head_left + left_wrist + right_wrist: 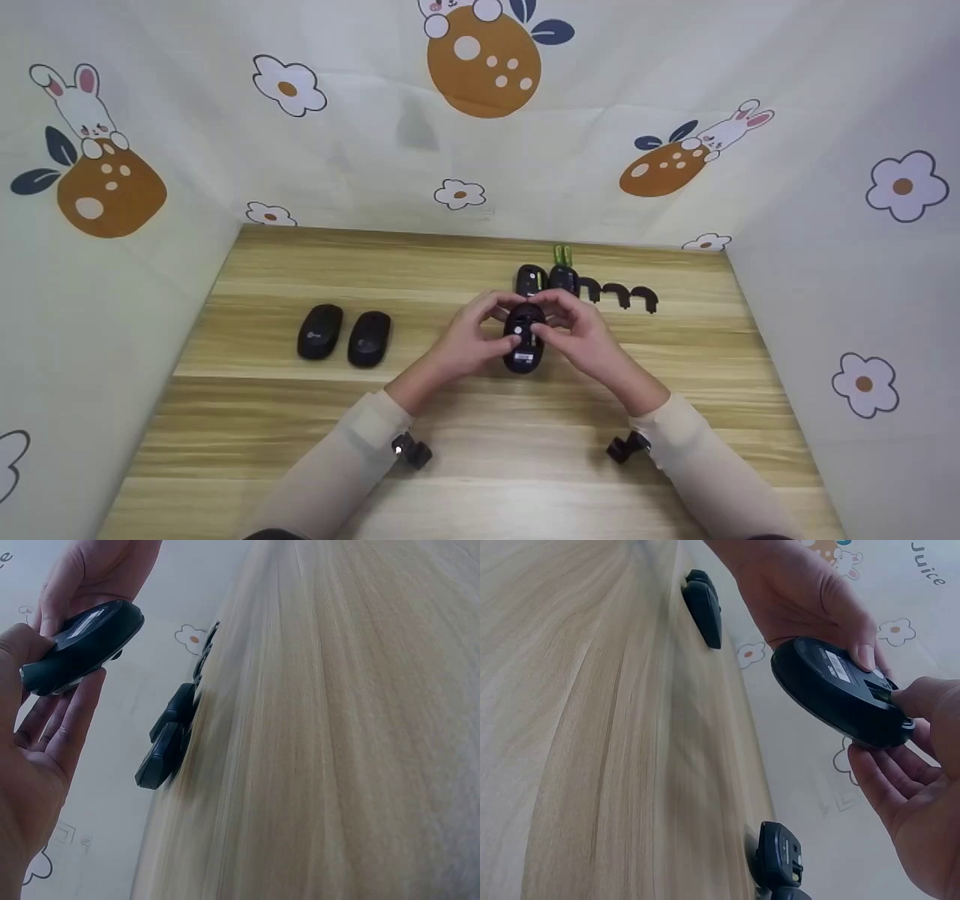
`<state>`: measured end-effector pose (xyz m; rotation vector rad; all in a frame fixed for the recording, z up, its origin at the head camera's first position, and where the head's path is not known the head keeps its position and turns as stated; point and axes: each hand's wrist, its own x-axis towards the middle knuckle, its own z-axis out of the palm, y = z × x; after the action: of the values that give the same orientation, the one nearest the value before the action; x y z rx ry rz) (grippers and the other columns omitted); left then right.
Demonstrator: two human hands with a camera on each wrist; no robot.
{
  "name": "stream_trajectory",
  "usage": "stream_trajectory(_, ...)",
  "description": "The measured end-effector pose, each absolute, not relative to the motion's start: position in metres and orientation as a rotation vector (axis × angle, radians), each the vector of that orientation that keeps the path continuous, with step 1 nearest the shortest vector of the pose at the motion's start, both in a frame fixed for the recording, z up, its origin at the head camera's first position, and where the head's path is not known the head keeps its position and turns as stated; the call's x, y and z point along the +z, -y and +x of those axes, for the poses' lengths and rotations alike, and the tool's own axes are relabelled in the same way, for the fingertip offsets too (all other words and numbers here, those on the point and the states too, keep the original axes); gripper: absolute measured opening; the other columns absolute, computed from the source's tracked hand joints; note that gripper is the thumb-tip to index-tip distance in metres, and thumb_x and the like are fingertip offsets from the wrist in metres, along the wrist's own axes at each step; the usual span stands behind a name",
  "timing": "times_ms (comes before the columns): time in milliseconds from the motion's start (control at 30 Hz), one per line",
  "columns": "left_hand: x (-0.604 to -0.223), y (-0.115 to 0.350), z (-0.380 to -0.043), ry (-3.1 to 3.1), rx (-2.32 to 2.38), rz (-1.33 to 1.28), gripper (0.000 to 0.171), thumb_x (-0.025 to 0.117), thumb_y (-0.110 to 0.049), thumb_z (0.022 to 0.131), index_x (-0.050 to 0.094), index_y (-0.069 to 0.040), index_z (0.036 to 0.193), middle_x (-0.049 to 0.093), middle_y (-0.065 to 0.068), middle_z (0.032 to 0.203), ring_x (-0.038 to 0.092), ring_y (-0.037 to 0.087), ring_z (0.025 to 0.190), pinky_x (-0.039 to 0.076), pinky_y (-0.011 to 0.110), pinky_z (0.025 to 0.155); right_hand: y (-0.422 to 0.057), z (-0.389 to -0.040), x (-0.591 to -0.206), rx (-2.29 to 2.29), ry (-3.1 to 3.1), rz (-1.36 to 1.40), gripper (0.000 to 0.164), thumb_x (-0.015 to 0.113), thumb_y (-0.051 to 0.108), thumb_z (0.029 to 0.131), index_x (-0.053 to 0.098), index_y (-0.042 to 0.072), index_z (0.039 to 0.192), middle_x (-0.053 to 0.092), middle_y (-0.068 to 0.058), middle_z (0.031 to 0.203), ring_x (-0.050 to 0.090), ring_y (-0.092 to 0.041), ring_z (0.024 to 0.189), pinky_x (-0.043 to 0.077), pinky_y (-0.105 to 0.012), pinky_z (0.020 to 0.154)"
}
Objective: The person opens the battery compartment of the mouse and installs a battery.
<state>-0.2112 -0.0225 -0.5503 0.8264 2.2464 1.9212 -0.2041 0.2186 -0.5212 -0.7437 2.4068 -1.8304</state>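
Observation:
Both hands hold a black computer mouse [523, 358] above the table, its underside with a white label facing up. My left hand [474, 339] grips its left side, thumb on the underside and fingers around the front end. From the right, my right hand [581, 331] grips it too, with the thumb at the open battery slot. In the right wrist view, a bit of green [881, 694] shows in that slot beside the thumb. The left wrist view shows the mouse [90, 637] from the side, fingers beneath it.
Just beyond the hands lie two upturned mice [531, 277], [564, 279], with two green batteries [562, 255] behind them. Three curved black covers [616, 294] lie in a row to their right. Two more mice [320, 331], [369, 340] stand upright at the left. Patterned cloth [360, 150] walls the table's back and sides.

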Motion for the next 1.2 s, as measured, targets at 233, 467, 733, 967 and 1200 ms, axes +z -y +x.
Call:
stream_trajectory(233,-0.547,0.025,-0.212,-2.202,1.943,0.746,0.057,0.082,-0.002,0.094,0.063,-0.006,0.148,0.068,0.009,0.138,0.070,0.028,0.116,0.054,0.049,0.113,-0.221,-0.202,-0.524,-1.719,-2.477,-1.002,0.062,0.089,0.005,0.092,0.064,0.004,0.148,0.065,-0.013,0.142,0.067,-0.030,0.122,0.061,-0.040,0.102)
stream_trajectory(467,-0.547,0.026,-0.213,-2.081,2.030,0.674,0.055,0.079,0.000,0.096,0.062,-0.003,0.148,0.066,0.016,0.137,0.071,0.030,0.111,0.067,0.041,0.088,-0.228,-0.197,-0.522,-1.536,-2.510,-1.107,0.098,0.098,0.018,0.084,0.046,0.006,0.166,0.044,-0.014,0.167,0.052,-0.031,0.146,0.050,-0.048,0.118)
stream_trajectory(733,-0.547,0.026,-0.215,-2.062,2.043,0.605,0.052,0.077,-0.002,0.099,0.062,-0.002,0.149,0.068,0.018,0.138,0.073,0.029,0.110,0.068,0.038,0.085,-0.227,-0.193,-0.525,-1.363,-2.557,-1.051,0.125,0.103,0.011,0.075,0.029,0.013,0.175,0.031,-0.013,0.176,0.040,-0.034,0.157,0.037,-0.056,0.128)
stream_trajectory(967,-0.547,0.029,-0.214,-2.049,2.034,0.563,0.052,0.075,-0.003,0.101,0.061,-0.004,0.152,0.064,0.022,0.143,0.075,0.030,0.109,0.069,0.041,0.081,-0.223,-0.192,-0.524,-1.364,-2.558,-0.908,0.115,0.100,0.031,0.082,0.034,0.015,0.174,0.034,-0.008,0.176,0.040,-0.033,0.158,0.032,-0.058,0.129)
stream_trajectory(1200,-0.546,0.036,-0.215,-2.248,1.820,0.743,0.075,0.084,-0.019,0.099,0.050,-0.010,0.165,0.052,0.014,0.161,0.066,0.032,0.128,0.064,0.041,0.097,-0.220,-0.201,-0.525,-1.372,-2.571,-0.926,0.110,0.098,0.024,0.084,0.036,0.010,0.173,0.037,-0.010,0.175,0.044,-0.032,0.156,0.034,-0.054,0.130)
